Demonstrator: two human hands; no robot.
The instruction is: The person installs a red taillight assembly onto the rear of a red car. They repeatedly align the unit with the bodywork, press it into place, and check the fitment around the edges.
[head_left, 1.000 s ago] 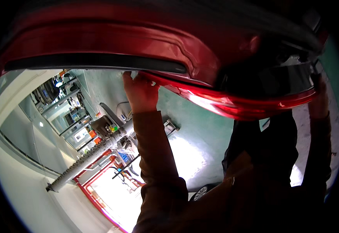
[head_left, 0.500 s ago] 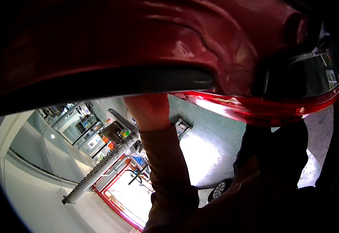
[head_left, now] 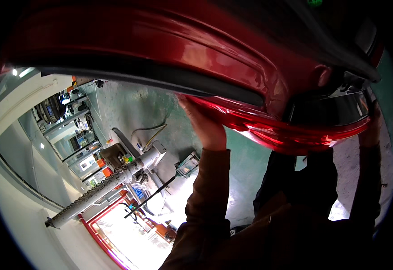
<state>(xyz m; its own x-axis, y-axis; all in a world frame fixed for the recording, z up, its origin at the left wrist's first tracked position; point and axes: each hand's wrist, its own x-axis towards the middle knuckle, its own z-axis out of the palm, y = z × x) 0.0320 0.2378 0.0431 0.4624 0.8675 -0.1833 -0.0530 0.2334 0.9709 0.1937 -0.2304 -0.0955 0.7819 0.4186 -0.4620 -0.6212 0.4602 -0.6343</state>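
A glossy red tail light [head_left: 268, 132] with a dark smoked section sits against the corner of a dark red car body [head_left: 169, 42]. My left hand [head_left: 207, 128] grips the left end of the tail light, its thumb side showing and its fingers partly hidden behind the lens. At the other end, in deep shadow, my right hand [head_left: 370, 128] holds the tail light's outer edge; its fingers are hard to make out. A black trim strip [head_left: 160, 76] runs along the body edge to the left of the light.
To the left, a grey post [head_left: 102, 193] wrapped with a chain stands near shelving [head_left: 72, 130] with assorted parts. A hose [head_left: 151, 135] lies on the green floor. A small framed object [head_left: 187, 164] rests near my left forearm. A red-framed bright doorway [head_left: 129, 229] is lower left.
My left hand, earlier partly hidden behind the black trim, now shows on the tail light's left end. My right hand has come into view at the right end. The whole view has shifted.
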